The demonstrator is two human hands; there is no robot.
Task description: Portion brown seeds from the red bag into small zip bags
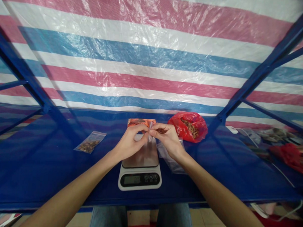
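A small clear plastic bag (150, 137), seen nearly edge-on, is pinched between the fingertips of my left hand (130, 141) and my right hand (170, 141). Both hands hover over the steel plate of a white kitchen scale (139, 183), whose display appears to read 0.0. The bag looks to have nothing in it, though the fingers cover part of it. Behind the scale lies an orange printed card or packet (141, 122), partly hidden. Flat clear plastic bags (173, 164) lie under my right wrist, beside the scale.
An open red plastic bag (203, 129) of brown dried pieces (191, 127) stands at the back right. On the left lies a zip bag (92, 142) with similar pieces. Blue metal posts (253, 76) frame the blue shelf (51, 169); striped sheeting hangs behind.
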